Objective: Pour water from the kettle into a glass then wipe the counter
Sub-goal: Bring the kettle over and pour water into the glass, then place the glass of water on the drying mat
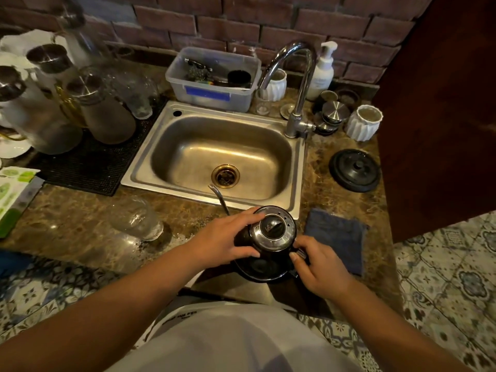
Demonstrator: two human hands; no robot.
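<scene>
A dark gooseneck kettle (271, 232) with a shiny lid stands on its black base (257, 272) at the counter's front edge, its thin spout (218, 197) pointing toward the sink. My left hand (222, 241) wraps the kettle's left side. My right hand (319, 264) grips the handle at the kettle's right. A clear glass (137, 218) stands on the brown marbled counter (75, 226) to the left, with water in its bottom. Small wet patches lie around the glass. A folded blue cloth (338, 237) lies right of the kettle.
A steel sink (217, 157) with a tall tap (298, 84) sits behind the kettle. Glass jars (104, 108) stand on a black mat at the left. A plastic tub (212, 79), white ribbed cups (363, 123), a soap pump (322, 68) and a black lid (354, 170) crowd the back and right.
</scene>
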